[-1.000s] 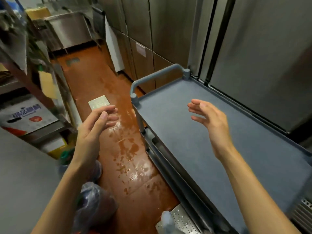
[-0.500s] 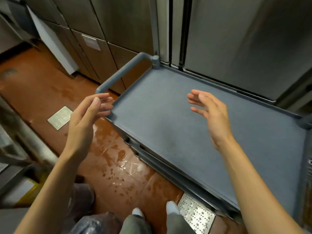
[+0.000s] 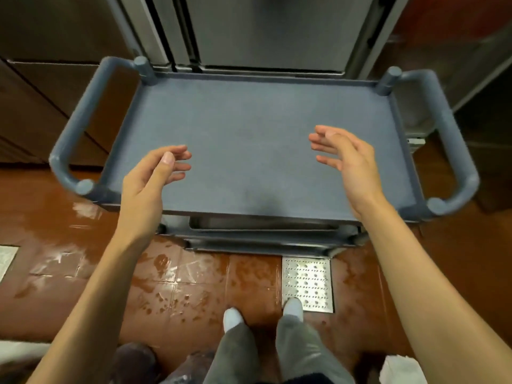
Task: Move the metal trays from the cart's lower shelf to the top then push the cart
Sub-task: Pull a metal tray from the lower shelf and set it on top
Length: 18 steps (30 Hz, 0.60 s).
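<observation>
Bare and holding nothing, the left hand (image 3: 155,176) and right hand (image 3: 346,159) hover with fingers loosely spread above the near half of the cart's top shelf (image 3: 249,128), palms facing each other, neither touching it. Below the front lip of that blue-grey top, only the rim of the metal trays (image 3: 263,224) shows on the lower shelf (image 3: 260,243); how many are stacked cannot be told. Being sheet metal, they are likely stiff, fairly weighty as a stack and slick at the edges, so a grip under the rolled rim at both short ends looks soundest. The top is free to receive them, though its raised border must be cleared. Handles (image 3: 80,128) curve out at either side; steel cabinet doors (image 3: 266,31) stand just behind, and the tiled floor (image 3: 194,286) glistens wet, so footing may slip
</observation>
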{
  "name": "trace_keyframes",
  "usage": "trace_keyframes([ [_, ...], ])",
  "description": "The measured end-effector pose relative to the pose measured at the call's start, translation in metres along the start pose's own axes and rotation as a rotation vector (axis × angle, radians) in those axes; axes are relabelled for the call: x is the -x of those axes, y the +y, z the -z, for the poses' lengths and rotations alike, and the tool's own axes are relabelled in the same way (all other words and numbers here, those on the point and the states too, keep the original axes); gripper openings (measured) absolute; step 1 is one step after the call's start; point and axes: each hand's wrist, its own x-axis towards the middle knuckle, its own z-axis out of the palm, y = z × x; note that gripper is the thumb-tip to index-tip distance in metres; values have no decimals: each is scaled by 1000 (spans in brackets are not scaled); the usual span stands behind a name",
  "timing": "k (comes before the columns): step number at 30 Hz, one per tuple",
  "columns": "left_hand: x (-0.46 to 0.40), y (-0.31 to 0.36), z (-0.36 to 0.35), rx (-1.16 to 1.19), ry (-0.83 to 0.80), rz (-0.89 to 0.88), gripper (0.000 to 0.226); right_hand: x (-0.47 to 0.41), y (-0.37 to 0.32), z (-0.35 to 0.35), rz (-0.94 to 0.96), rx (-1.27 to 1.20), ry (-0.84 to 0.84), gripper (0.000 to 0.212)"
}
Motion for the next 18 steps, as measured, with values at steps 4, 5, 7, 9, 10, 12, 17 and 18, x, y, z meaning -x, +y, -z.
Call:
trace_keyframes([
  [4, 14, -2, -7, -31, -55, 21, 34, 22, 7, 12, -18, 4, 38, 23],
  [5, 18, -3, -9, -40, -60, 24, 33, 27, 11, 15, -22, 5, 39, 23],
  [7, 28, -5, -18, -51, -62, 23, 33, 36, 20, 24, -36, 6, 34, 24],
  [9, 42, -7, -30, -63, -57, 36, 33, 44, 29, 35, -59, 13, 26, 24],
  [10, 49, -9, -37, -66, -52, 40, 33, 49, 33, 40, -66, 14, 21, 24],
  [12, 62, -13, -51, -69, -40, 47, 32, 57, 42, 52, -84, 9, 13, 24],
  [17, 88, -37, -77, -124, -76, 83, 28, 75, 67, 65, -128, 63, -33, 24],
  [18, 93, -43, -80, -130, -92, 99, 26, 79, 72, 65, -134, 64, -38, 23],
])
